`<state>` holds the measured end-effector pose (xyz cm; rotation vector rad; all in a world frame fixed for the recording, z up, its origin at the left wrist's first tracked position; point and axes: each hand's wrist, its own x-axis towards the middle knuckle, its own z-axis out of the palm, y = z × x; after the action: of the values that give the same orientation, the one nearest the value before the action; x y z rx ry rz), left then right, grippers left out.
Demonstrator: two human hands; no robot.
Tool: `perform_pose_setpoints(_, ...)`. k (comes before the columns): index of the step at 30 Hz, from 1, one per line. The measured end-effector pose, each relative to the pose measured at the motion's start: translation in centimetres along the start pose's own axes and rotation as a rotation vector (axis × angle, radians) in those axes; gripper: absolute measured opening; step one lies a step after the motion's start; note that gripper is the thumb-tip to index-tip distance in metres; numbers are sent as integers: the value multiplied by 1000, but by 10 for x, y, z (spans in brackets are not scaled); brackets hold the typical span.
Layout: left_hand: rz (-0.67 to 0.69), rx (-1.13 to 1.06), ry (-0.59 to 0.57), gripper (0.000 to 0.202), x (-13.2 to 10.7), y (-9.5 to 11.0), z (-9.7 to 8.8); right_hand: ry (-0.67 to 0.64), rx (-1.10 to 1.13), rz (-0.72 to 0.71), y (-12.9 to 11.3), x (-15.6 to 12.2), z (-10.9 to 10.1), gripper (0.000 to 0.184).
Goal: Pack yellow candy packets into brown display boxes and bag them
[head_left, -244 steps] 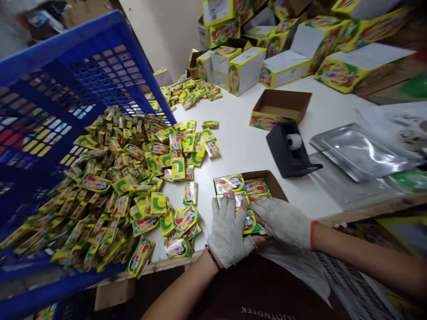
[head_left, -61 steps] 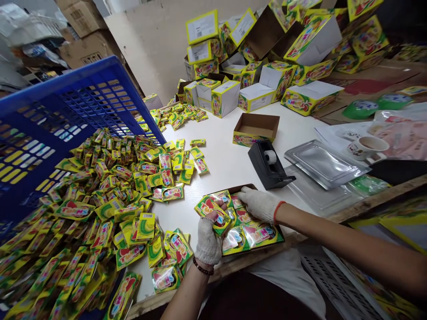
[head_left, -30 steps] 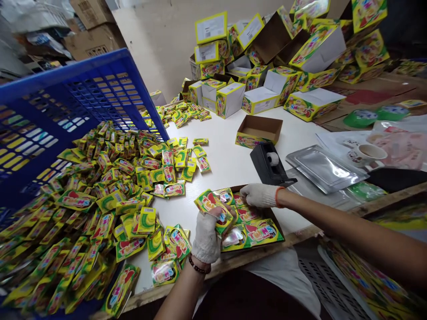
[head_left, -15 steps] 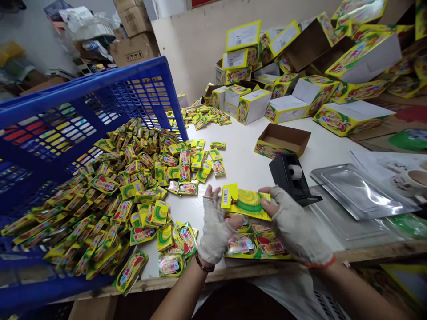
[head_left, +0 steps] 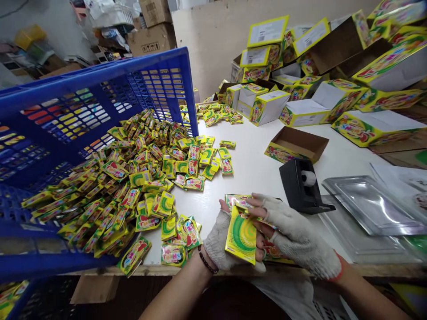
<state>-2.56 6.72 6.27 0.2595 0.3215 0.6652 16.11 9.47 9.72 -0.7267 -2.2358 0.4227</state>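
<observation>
A small yellow-and-green printed carton (head_left: 240, 235) lies tilted across my left hand (head_left: 222, 242), whose fingers come round its far side. My right hand (head_left: 293, 231) reaches over from the right, thumb and fingers closed at the carton's upper end, where the flap is mostly hidden. Both hands wear off-white fingerless gloves. Beneath them, more of the same printed packaging (head_left: 235, 200) rests near the table's front edge, largely covered. To the left, a big heap of similar small cartons (head_left: 133, 173) spills from a blue plastic crate (head_left: 110, 75) onto the white table.
A black tape dispenser (head_left: 302, 184) stands right of my hands, with an open printed tray box (head_left: 296, 144) behind it. Clear plastic trays (head_left: 370, 202) lie at the right. Larger display boxes (head_left: 310, 109) are piled at the back right.
The carton has turned from lying sideways to upright and come nearer to me, now in my left hand. My right hand has moved to its upper end. The view has shifted somewhat.
</observation>
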Motion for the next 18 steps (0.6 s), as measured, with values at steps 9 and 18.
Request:
perform_pose_setpoints(9, -205, 12, -52, 72, -12, 17, 6, -178, -168, -323, -9, 12, -2, 25)
perform_pose_setpoints(18, -142, 94, 31, 87, -7, 16, 4, -188, -326, -392, -16, 16, 0, 23)
